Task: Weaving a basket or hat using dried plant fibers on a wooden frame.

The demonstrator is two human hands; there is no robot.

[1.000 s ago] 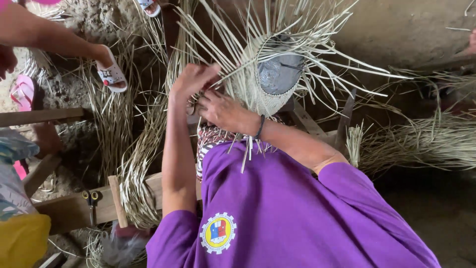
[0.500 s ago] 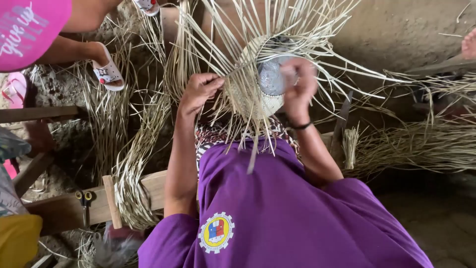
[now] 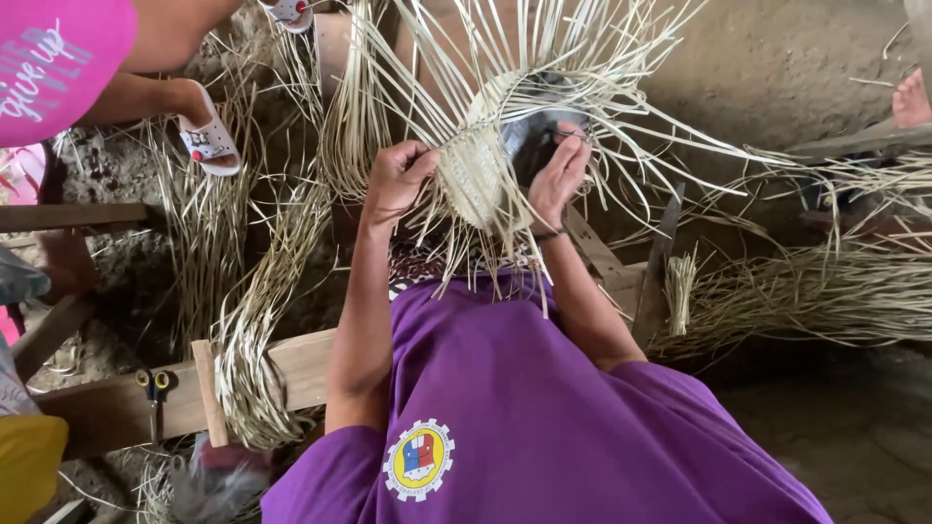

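Observation:
A half-woven pale straw piece (image 3: 475, 177) sits over a dark round form (image 3: 537, 133), with long loose strips fanning out on all sides. My left hand (image 3: 398, 180) grips the woven edge and strips on the left side. My right hand (image 3: 558, 177) presses on the right side, fingers on the dark form and a strip. A thin band circles my right wrist. My purple shirt (image 3: 544, 417) fills the lower part of the view.
A thick bundle of straw strips (image 3: 250, 340) hangs over a wooden beam (image 3: 116, 408) with scissors (image 3: 155, 388) on it. Another person in a pink shirt (image 3: 58, 58) has a sandalled foot (image 3: 209, 141) at upper left. More strips (image 3: 825, 291) lie right, near a bare foot (image 3: 913, 97).
My right hand has moved from the left of the woven piece to its right side, and the piece has turned upright. The person in pink has leaned in at the upper left.

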